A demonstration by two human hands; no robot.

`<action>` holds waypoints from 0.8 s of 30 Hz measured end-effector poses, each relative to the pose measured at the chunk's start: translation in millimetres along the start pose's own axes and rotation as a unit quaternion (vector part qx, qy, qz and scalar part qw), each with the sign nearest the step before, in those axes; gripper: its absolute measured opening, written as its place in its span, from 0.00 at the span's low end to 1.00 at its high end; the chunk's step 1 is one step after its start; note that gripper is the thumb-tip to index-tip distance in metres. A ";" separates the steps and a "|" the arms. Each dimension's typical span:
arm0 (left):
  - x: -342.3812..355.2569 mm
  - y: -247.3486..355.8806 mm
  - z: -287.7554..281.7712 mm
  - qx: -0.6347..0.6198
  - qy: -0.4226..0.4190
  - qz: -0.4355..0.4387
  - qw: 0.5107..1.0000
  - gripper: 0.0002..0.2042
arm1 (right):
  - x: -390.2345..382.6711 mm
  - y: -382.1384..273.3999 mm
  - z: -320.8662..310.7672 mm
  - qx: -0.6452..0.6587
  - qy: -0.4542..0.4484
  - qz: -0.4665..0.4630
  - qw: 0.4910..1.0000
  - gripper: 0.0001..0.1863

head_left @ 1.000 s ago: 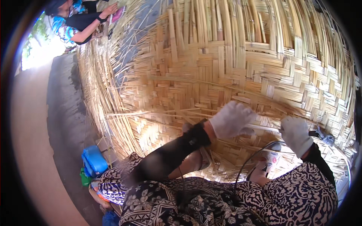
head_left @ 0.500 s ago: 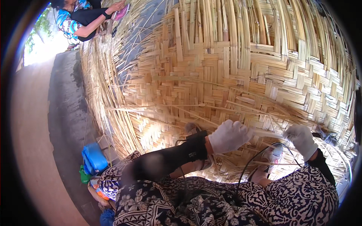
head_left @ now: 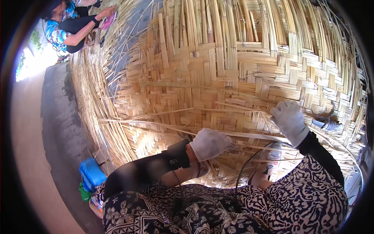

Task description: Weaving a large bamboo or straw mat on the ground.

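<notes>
My left hand [head_left: 208, 144], in a white glove, is closed low over the mat, with pale bamboo strips [head_left: 257, 136] at its fingers, which it appears to grip. My right hand [head_left: 286, 119], also gloved, sits higher and farther right, fingers curled against the mat; what they hold, if anything, is hidden. Beneath and around both hands lies the large woven bamboo mat [head_left: 214, 58], crossed by several long loose strips. My feet [head_left: 272, 152] rest on it below my hands, beside a dark cord [head_left: 243, 169].
A co-worker [head_left: 70, 31] crouches at upper left, hand near a pink shoe. Loose straw strips [head_left: 89, 97] line the mat's left edge, beside a grey paved strip [head_left: 60, 124]. A blue bag [head_left: 92, 173] and green item [head_left: 85, 192] lie lower left; a dark grey bundle [head_left: 325, 121] lies right.
My right hand has risen up the mat, away from my left hand, which has shifted left and stays low. The view has also shifted slightly.
</notes>
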State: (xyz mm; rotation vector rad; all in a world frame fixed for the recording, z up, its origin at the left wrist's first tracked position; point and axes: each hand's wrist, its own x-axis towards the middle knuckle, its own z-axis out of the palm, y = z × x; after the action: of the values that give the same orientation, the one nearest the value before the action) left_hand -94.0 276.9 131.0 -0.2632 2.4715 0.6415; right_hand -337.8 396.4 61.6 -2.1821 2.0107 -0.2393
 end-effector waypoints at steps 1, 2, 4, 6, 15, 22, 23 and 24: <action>0.3 -1.4 -0.1 0.001 0.000 0.000 1.000 0.12 | 2.9 0.2 5.3 -0.038 -0.011 0.002 0.999 0.05; 0.5 -3.5 0.7 -0.004 0.021 0.013 1.000 0.11 | 2.4 3.2 3.8 -0.039 -0.026 0.000 0.999 0.04; -6.5 -6.7 2.2 -0.006 0.036 0.018 0.999 0.11 | 3.9 1.5 -5.5 0.048 -0.001 0.027 0.998 0.03; -3.8 -6.5 4.2 0.017 0.012 0.025 0.999 0.10 | 3.0 2.6 -15.1 0.147 0.012 0.089 0.985 0.03; 30.1 21.7 0.0 -0.533 0.169 -0.104 0.823 0.17 | 5.3 -20.9 -36.9 0.261 0.090 0.022 0.961 0.04; 22.7 -26.4 -14.2 -0.813 0.225 -0.186 0.504 0.21 | -8.2 -33.7 -37.2 0.080 -0.004 0.071 0.994 0.17; 24.5 -29.0 -15.4 -0.816 0.217 -0.181 0.504 0.21 | -12.4 -30.2 -38.1 0.075 -0.008 0.078 0.994 0.17; 26.6 -29.4 -17.5 -0.805 0.231 -0.196 0.511 0.22 | -16.3 -27.0 -39.6 0.138 -0.046 0.090 0.985 0.13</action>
State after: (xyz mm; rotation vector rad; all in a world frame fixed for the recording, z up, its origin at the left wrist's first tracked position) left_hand -114.8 241.5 117.1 -1.7304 1.0913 2.6444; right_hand -322.0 414.3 106.2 -1.8022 1.9755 -0.3609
